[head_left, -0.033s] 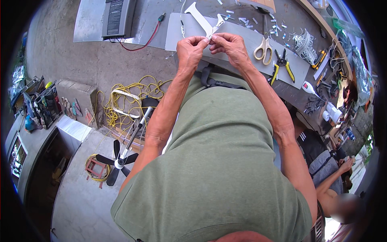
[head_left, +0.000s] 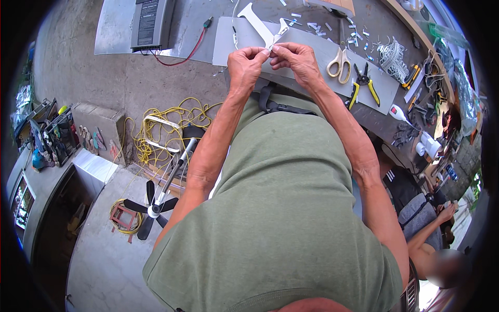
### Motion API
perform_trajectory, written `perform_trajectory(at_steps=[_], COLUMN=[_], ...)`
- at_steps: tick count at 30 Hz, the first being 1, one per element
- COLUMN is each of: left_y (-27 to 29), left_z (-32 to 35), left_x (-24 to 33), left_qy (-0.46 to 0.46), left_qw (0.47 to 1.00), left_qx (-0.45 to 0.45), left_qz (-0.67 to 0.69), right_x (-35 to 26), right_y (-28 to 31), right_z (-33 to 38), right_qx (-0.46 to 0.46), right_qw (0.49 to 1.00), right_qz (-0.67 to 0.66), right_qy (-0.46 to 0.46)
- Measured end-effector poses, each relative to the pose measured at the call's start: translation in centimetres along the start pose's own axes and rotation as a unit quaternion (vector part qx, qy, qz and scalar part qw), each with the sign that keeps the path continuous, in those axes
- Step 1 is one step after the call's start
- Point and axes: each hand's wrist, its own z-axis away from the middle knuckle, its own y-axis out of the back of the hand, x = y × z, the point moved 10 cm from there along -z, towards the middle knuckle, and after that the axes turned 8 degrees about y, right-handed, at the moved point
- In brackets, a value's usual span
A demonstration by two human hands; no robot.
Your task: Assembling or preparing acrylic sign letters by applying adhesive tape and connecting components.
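Over the grey worktable [head_left: 208,21], at the near edge of the pale grey mat [head_left: 312,52], we hold both hands together above the bench. Largest first: the table carries a dark flat control unit [head_left: 150,23] with a red lead [head_left: 189,52] trailing from it, then the mat, littered with small white offcuts [head_left: 358,34].

On the mat, just right of our hands, lie the yellow-handled scissors [head_left: 339,63] and the yellow-handled pliers [head_left: 364,86].

Our left hand [head_left: 245,65] and right hand [head_left: 297,60] meet fingertip to fingertip. Both are pinched narrow on a small white strip piece [head_left: 276,35], which rises from the fingers and touches or overlaps the long white bar [head_left: 258,22] behind it; we cannot tell which.

Risks, as we judge them:
- The grip covers only the lower end of the piece, so a twist could let it slip and drop among the offcuts, where it would be hard to pick out.
- Force from both pinches at one spot could bend or snap the thin strip.
- Scissors lie close to the right wrist; a sideways sweep could knock them.
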Motion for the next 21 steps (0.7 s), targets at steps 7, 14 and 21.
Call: perform_trajectory(at_steps=[7, 14, 21], left_y=[-0.1, -0.1, -0.1], left_z=[-0.2, -0.2, 0.2], left_x=[-1.2, -1.4, -0.5], left_qy=[-0.015, -0.023, -0.034], left_qw=[1.0, 0.998, 0.999], left_qx=[0.024, 0.021, 0.034], left_qz=[-0.01, 0.046, -0.013], right_x=[0.3, 0.0, 0.1], right_y=[0.2, -0.2, 0.4], right_z=[-0.3, 0.3, 0.3], right_qx=[-0.011, 0.007, 0.019], right_qw=[1.0, 1.0, 0.999], right_qz=[0.004, 0.007, 0.021], right_qy=[0.007, 0.0, -0.017])
